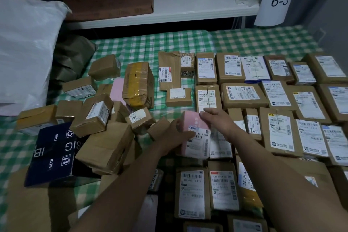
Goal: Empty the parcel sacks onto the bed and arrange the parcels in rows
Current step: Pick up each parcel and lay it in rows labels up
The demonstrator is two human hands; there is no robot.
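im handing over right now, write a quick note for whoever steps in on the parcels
Left hand and right hand both hold a pink parcel above the bed.
Done: rows of brown parcels, labels up, across the right half.
Left to do: place the pink one, then sort the loose heap on the left, including the dark blue box.
White sack lies at the left edge; whether it is empty cannot be told.

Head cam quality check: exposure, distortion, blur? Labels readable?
Head view: dim overall, lower corners darkest; the white sack at left is the brightest patch, nearly washed out. Head view: wide-angle bending curves the shelf edge and the bed's far edge. Head view: the label on the pink parcel in the left hand is partly legible; labels near the right edge go soft.
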